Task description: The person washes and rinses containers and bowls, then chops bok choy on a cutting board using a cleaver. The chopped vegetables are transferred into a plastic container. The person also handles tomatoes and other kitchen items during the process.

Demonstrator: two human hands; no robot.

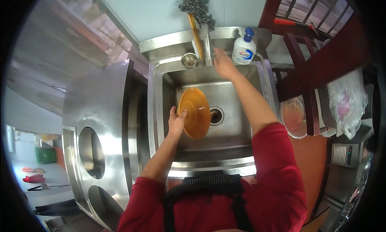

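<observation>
My left hand grips the left rim of an orange-yellow round dish, thumb on its inner face. The dish is tilted over the steel sink, partly covering the drain. At the back edge, my right hand reaches beside the metal faucet, its fingers stretched out and slightly blurred; I see nothing in it. Just right of that hand stands a white pump bottle with a blue top. Left of the faucet are a yellow-handled brush and a small metal strainer cup.
Steel wool pads sit behind the faucet. A steel counter with round openings stands left of the sink. On the right are a dark red wooden frame, a clear plastic bag and a round container.
</observation>
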